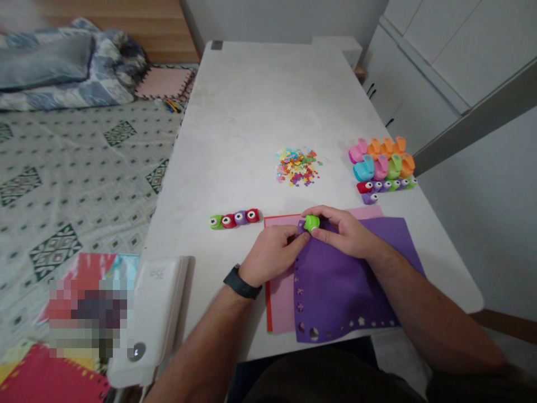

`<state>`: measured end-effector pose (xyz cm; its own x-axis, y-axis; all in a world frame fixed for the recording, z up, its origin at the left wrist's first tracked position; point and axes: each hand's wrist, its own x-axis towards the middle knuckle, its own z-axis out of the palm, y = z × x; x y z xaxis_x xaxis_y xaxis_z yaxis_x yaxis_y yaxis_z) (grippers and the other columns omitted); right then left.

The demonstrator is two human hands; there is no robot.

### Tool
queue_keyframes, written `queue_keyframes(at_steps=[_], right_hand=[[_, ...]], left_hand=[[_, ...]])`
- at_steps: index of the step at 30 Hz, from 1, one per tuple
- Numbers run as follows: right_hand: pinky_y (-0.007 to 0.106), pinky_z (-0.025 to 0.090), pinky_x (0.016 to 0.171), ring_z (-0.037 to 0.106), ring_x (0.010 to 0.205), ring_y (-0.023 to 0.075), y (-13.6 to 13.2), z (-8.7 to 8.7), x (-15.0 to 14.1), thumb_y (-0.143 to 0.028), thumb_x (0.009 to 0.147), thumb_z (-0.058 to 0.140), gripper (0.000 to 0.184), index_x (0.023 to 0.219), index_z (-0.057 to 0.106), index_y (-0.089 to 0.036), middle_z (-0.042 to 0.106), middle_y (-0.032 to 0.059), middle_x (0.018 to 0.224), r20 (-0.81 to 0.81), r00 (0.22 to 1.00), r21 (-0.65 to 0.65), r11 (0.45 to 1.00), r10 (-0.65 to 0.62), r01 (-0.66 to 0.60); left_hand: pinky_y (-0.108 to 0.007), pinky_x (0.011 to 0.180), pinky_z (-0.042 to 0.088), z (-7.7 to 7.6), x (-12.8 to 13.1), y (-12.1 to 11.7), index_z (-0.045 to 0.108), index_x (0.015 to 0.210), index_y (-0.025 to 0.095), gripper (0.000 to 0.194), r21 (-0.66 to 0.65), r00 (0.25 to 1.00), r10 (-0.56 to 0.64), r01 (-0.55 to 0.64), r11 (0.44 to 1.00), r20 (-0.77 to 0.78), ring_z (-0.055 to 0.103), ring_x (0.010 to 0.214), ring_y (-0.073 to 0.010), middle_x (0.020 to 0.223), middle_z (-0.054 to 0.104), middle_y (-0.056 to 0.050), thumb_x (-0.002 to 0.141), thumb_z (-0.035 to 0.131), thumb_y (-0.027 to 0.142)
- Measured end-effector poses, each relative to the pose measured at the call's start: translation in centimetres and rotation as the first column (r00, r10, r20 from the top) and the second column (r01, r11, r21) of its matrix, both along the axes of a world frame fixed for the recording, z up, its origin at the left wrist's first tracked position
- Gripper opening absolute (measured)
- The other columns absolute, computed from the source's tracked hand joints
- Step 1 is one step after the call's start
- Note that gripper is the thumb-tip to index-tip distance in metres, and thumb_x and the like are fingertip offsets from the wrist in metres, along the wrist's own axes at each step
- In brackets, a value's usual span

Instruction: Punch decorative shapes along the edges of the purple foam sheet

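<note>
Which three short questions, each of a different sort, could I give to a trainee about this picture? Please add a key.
1. Which colour is the punch that the right hand holds? A: red; B: green; C: orange.
2. True or false: the pile of small shapes lies farther from the person than the purple sheet.
3. Count: how many punches stand in the row left of the sheet?

Key: 1: B. 2: True. 3: Four.

Grey wall [272, 19] behind white table [260, 95]; patterned floor covering [84, 157] left; white cabinets [419, 84] right.
</note>
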<state>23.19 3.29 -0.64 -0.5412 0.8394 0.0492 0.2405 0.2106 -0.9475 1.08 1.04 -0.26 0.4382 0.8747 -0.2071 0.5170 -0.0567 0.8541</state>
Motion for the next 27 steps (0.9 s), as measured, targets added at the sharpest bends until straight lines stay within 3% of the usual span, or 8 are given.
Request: queue_keyframes(at_steps=[27], right_hand=[[0.038,0.05,0.099,0.064,0.109,0.0221,0.42,-0.17,0.22,-0.033,0.096,0.064,0.036,0.129,0.061,-0.019,0.068,0.0082,0.118,-0.019,0.999,-0.007,1.0,0.03,-0.03]], left_hand=[[-0.024,0.053,0.032,0.6,0.11,0.21,0.068,0.073,0.017,0.041,-0.014,1.0,0.014,-0.014,1.0,0.016,0.047,0.058,-0.012,0.061,0.058,0.001,0.095,0.053,0.048]])
